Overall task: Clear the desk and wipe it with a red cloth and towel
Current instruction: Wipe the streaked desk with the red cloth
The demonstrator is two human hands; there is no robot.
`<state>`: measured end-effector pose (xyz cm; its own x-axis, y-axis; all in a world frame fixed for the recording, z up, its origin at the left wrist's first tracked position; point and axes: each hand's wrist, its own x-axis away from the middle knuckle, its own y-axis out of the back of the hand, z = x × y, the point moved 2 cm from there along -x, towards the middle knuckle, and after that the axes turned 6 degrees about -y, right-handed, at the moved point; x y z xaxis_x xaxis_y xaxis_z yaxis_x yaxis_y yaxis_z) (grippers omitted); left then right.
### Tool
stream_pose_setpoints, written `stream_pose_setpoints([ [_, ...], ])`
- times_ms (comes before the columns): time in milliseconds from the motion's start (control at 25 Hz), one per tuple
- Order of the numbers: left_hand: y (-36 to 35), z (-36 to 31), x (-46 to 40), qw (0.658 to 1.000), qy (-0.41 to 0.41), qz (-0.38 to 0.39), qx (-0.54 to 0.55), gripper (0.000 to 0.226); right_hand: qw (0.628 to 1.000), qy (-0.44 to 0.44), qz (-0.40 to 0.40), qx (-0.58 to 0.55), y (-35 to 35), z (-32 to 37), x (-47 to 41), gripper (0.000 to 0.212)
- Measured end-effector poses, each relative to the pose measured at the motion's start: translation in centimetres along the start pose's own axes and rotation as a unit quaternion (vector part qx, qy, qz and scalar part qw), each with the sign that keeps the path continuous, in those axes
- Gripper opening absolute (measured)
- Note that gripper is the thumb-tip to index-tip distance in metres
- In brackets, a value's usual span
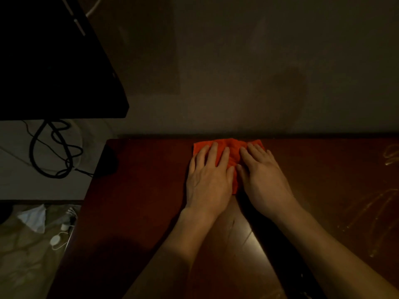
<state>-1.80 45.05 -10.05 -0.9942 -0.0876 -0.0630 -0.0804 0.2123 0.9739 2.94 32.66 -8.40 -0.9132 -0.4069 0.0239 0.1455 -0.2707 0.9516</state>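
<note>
Left hand (208, 180) and right hand (262, 178) flat, fingers spread, no closed grip, just palms pressing down on bunched red fabric cloth (232, 151) at far edge of dark reddish wooden tabletop (133, 190). Risk: shoving cloth off back edge against wall; bunching, uneven pressure leaving streaks. No towel seen.

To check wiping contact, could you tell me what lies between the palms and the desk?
In the head view, only the red cloth lies under the left hand and right hand.
</note>
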Motion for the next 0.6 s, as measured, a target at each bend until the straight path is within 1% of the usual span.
stream_pose_setpoints([
  [80, 0.3, -0.6, 2.6, 1.000, 0.000, 0.019, 0.004, 0.070, 1.000, 0.006, -0.004, -0.015, -0.1, 0.1, 2.3, 0.050],
  [200, 0.9, -0.9, 5.3, 1.000, 0.002, 0.016, -0.014, 0.064, 1.000, 0.003, -0.025, -0.004, -0.6, 0.3, 4.4, 0.050],
  [360, 0.3, 0.8, 1.4, 1.000, 0.005, 0.014, -0.017, 0.069, 1.000, 0.012, -0.025, 0.001, -0.9, 0.1, 0.3, 0.049],
  [400, 0.2, 1.3, -0.1, 1.000, 0.006, 0.012, -0.020, 0.066, 0.999, 0.016, -0.034, 0.006, -1.0, -0.1, -1.2, 0.048],
  [480, 0.0, 1.7, -2.2, 0.999, 0.009, 0.032, -0.020, 0.056, 0.999, 0.013, -0.040, 0.007, -1.1, -0.3, -3.4, 0.047],
  [560, 0.0, 1.5, -2.4, 0.999, 0.020, 0.041, -0.017, 0.054, 0.999, 0.009, -0.033, 0.000, -1.1, -0.4, -3.8, 0.045],
  [600, 0.0, 1.1, -1.9, 0.999, 0.025, 0.033, -0.014, 0.054, 0.999, 0.010, -0.035, -0.009, -0.9, -0.4, -3.3, 0.044],
])
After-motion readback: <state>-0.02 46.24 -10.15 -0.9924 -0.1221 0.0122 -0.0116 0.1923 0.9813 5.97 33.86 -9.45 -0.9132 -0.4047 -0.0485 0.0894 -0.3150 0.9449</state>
